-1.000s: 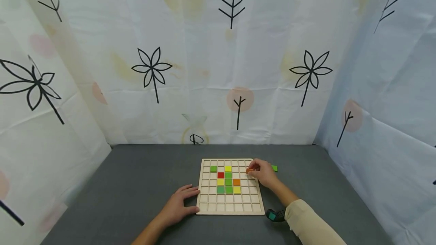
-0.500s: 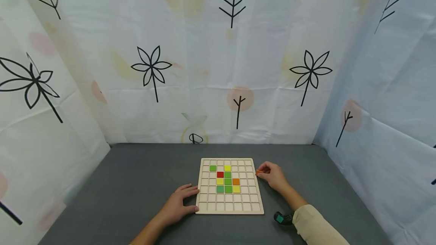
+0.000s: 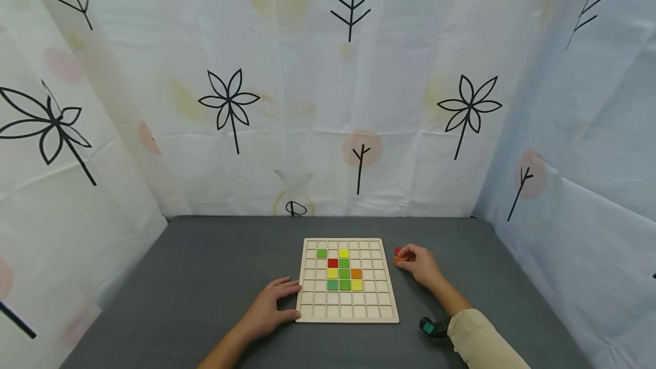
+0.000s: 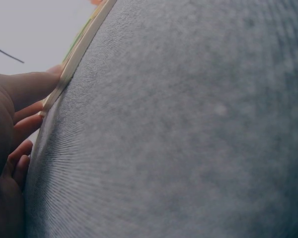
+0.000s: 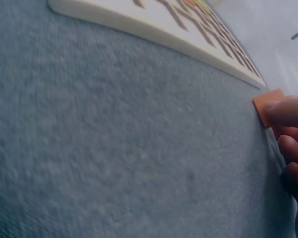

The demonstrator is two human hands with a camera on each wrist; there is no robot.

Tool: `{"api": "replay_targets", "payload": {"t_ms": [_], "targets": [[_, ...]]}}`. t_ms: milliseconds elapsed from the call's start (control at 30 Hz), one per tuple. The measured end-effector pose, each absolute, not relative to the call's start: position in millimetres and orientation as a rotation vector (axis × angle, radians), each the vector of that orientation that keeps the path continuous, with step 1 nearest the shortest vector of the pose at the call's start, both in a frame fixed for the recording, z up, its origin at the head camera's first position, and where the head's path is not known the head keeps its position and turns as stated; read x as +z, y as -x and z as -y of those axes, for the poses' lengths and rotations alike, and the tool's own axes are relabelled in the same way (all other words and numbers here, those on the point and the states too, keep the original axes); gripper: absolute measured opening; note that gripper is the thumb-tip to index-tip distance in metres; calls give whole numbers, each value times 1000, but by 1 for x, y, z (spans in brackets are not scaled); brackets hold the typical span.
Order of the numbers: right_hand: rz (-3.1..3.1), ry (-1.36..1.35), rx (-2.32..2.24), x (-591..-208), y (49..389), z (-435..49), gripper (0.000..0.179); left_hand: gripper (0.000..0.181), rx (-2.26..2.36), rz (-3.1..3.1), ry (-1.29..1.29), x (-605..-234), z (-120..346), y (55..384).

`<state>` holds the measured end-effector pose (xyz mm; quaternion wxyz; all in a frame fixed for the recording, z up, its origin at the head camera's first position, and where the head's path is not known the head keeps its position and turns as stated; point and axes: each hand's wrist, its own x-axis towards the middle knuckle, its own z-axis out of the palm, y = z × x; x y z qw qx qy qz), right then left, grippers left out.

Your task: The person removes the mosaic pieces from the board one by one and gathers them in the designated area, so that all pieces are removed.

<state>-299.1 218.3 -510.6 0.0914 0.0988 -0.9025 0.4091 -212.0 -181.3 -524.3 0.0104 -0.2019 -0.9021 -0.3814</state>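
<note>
A pale wooden grid board [image 3: 348, 321] lies on the dark grey table, with green, yellow, red and orange square tiles in some of its cells. Just off the board's right side, my right hand [image 3: 421, 263] pinches an orange square tile [image 5: 267, 106] between thumb and fingers, low over the cloth. Behind that tile a red tile [image 3: 397, 250] peeks out, partly hidden by the fingers. My left hand [image 3: 269, 307] rests at the board's left edge with fingers extended; in the left wrist view its thumb [image 4: 37, 87] touches the rim.
A black wrist device [image 3: 434, 328] with a teal patch sits at the right sleeve's cuff [image 3: 468, 329]. White cloth walls [image 3: 307, 73] printed with plant drawings enclose the table [image 3: 230, 255] at the back and both sides.
My right hand has moved rightward from over the board to beside it, carrying the orange tile. A red tile now shows at its fingertips. The left hand and the board stay in place.
</note>
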Motion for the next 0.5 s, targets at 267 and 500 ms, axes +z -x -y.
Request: {"api": "replay_targets", "payload": {"t_ms": [267,500], "targets": [[2752,-282,1156,-507,300,-223,14,59,-1178,2833,611,-526,182,214],[2830,-293,1085,-503,303,-224,15,59,-1174,2827,619,-526,182,213]]}}
